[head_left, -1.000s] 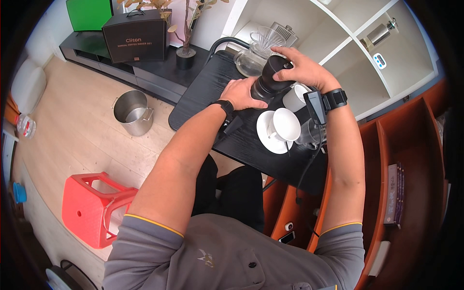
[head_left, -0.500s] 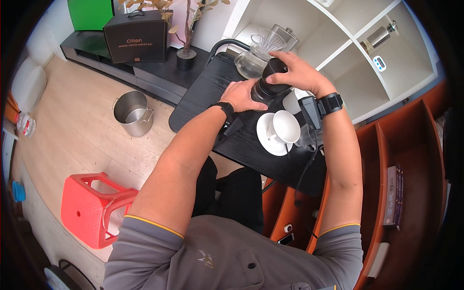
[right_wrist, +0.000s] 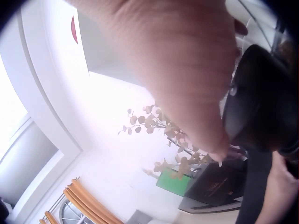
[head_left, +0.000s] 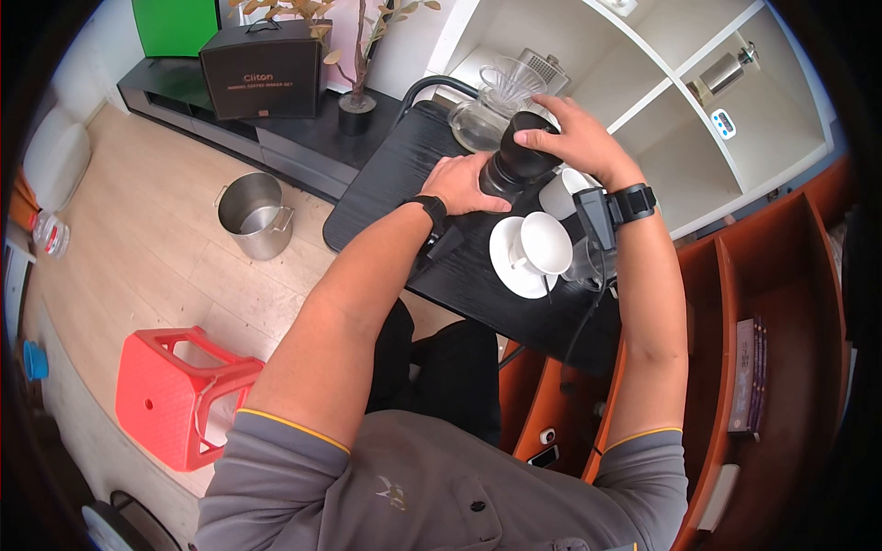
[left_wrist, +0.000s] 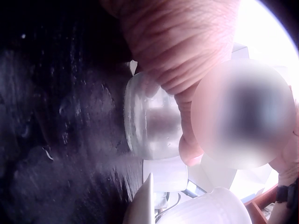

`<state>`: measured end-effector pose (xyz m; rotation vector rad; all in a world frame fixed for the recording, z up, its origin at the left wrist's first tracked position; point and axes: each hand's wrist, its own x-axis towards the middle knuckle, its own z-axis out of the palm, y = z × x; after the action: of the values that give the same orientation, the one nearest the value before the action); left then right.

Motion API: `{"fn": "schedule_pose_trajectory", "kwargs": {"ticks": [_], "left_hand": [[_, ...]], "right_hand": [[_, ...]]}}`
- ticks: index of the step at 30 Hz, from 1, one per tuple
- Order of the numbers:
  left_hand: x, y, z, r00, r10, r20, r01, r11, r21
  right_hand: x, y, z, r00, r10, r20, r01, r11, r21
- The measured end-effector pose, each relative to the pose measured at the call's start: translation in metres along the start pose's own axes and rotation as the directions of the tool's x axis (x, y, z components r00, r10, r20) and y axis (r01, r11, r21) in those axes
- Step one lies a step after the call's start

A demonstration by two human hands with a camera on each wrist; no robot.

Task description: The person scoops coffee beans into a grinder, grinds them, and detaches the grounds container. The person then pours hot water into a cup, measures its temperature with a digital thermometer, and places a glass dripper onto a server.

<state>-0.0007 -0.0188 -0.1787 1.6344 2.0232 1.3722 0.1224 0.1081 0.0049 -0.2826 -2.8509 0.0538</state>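
A black hand coffee grinder [head_left: 516, 158] stands tilted above the black table [head_left: 386, 184]. My left hand [head_left: 467, 182] grips its lower body from the left. My right hand [head_left: 562, 133] is curled over its top cap from the right. The right wrist view shows my right hand [right_wrist: 182, 70] close up over the dark cap of the grinder [right_wrist: 257, 109]. In the left wrist view my left hand [left_wrist: 177, 42] wraps a clear glass part [left_wrist: 154, 121] just above the table. A white cup [head_left: 544, 241] sits on a saucer [head_left: 503, 262] directly below my right wrist.
A glass server with a clear dripper [head_left: 487, 106] stands behind the grinder. A second white cup [head_left: 557, 195] and a glass [head_left: 582, 259] lie under my right forearm. On the floor are a steel pot [head_left: 252, 213] and a red stool [head_left: 175, 395]. White shelves [head_left: 680, 101] rise at right.
My right hand has shifted slightly on the grinder's top, its fingers turning round the cap. The left hand keeps its grip in the same place.
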Motion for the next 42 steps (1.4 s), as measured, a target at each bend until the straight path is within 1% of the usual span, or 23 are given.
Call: {"fn": "schedule_pose_trajectory", "kwargs": {"ticks": [1,3,4,6,9,10,12,13,15,18,22,24,25,27,28,30,33,34,36,37,39,40,42], "left_hand": [[0.0,0.0,0.0,1.0,0.002,0.007,-0.002,1.0,-0.007],[0.001,0.0,0.001,1.0,0.006,0.017,-0.006,1.0,-0.014],[0.0,-0.001,0.001,1.0,0.008,0.007,-0.008,1.0,-0.016],[0.0,-0.001,0.002,1.0,0.01,-0.004,-0.01,1.0,-0.016],[0.001,0.0,0.002,1.0,0.006,-0.018,-0.007,1.0,-0.007],[0.001,0.0,0.003,1.0,0.012,-0.026,-0.012,1.0,0.003],[0.001,-0.001,0.003,0.999,0.017,-0.032,-0.016,1.0,0.014],[0.0,-0.001,0.002,1.0,0.013,-0.025,-0.013,1.0,0.011],[0.001,-0.001,0.002,1.0,0.012,-0.017,-0.012,1.0,0.009],[0.001,-0.001,0.003,1.0,0.019,-0.025,-0.02,1.0,-0.011],[0.001,0.0,0.002,1.0,0.008,-0.014,-0.008,1.0,-0.011],[0.0,0.0,0.002,1.0,0.008,-0.014,-0.008,1.0,0.003],[0.001,-0.001,0.003,1.0,0.006,-0.02,-0.006,1.0,0.01],[0.001,-0.002,0.004,1.0,0.005,-0.027,-0.005,1.0,0.017],[0.001,-0.002,0.004,1.0,0.004,-0.024,-0.004,1.0,0.013],[0.001,-0.001,0.002,1.0,0.003,-0.025,-0.003,1.0,0.011],[0.001,0.0,0.001,1.0,-0.001,-0.012,0.001,1.0,-0.012],[0.001,-0.001,0.002,1.0,-0.002,-0.015,0.002,1.0,-0.002],[0.002,-0.002,0.003,1.0,-0.002,-0.018,0.002,1.0,0.005],[0.001,-0.003,0.003,1.0,0.013,-0.027,-0.013,1.0,0.007],[0.001,-0.003,0.004,0.999,0.027,-0.036,-0.027,1.0,0.008],[0.0,-0.003,0.005,0.999,0.028,-0.043,-0.028,1.0,0.014],[0.001,-0.002,0.004,0.998,0.031,-0.052,-0.03,0.999,0.019]], "right_hand": [[-0.001,0.004,0.003,1.0,0.001,0.002,-0.001,1.0,0.001],[-0.003,0.005,0.003,0.998,0.034,0.06,-0.048,0.969,0.241],[-0.001,0.002,-0.002,0.998,0.036,0.06,-0.05,0.969,0.241],[0.005,-0.007,-0.017,0.926,0.336,0.17,-0.315,0.939,-0.138],[0.006,-0.004,-0.025,0.893,0.401,0.204,-0.397,0.916,-0.063],[0.003,0.002,-0.022,0.893,0.401,0.204,-0.396,0.916,-0.063],[-0.005,0.01,-0.01,0.995,0.1,-0.005,-0.099,0.99,0.1],[-0.007,0.01,-0.009,0.995,0.101,-0.006,-0.1,0.99,0.1],[-0.01,0.006,-0.006,0.993,-0.075,0.089,0.053,0.972,0.228],[-0.005,0.006,-0.003,0.982,-0.133,0.134,0.107,0.977,0.184],[-0.001,0.001,-0.008,0.974,-0.058,0.22,-0.003,0.963,0.268],[-0.001,-0.005,-0.012,0.97,0.052,0.238,-0.097,0.978,0.182],[0.0,-0.007,-0.01,0.969,0.054,0.239,-0.1,0.978,0.182],[0.004,-0.015,-0.004,0.978,0.184,0.103,-0.171,0.978,-0.122],[0.006,-0.025,-0.004,0.978,0.184,0.102,-0.172,0.977,-0.124],[0.01,-0.044,-0.006,0.892,0.419,0.168,-0.35,0.877,-0.328],[0.005,-0.025,0.002,0.957,0.277,0.09,-0.259,0.951,-0.17],[0.003,-0.018,0.004,0.957,0.276,0.091,-0.258,0.951,-0.171],[-0.001,-0.005,0.004,0.99,0.035,0.14,-0.052,0.991,0.123],[-0.001,0.001,0.004,0.989,0.036,0.141,-0.053,0.991,0.122],[0.002,0.006,0.003,0.98,-0.102,0.171,0.073,0.983,0.168],[0.002,0.005,0.002,0.98,-0.101,0.172,0.072,0.983,0.168],[0.003,-0.001,-0.005,0.964,0.038,0.264,-0.096,0.973,0.209]]}}
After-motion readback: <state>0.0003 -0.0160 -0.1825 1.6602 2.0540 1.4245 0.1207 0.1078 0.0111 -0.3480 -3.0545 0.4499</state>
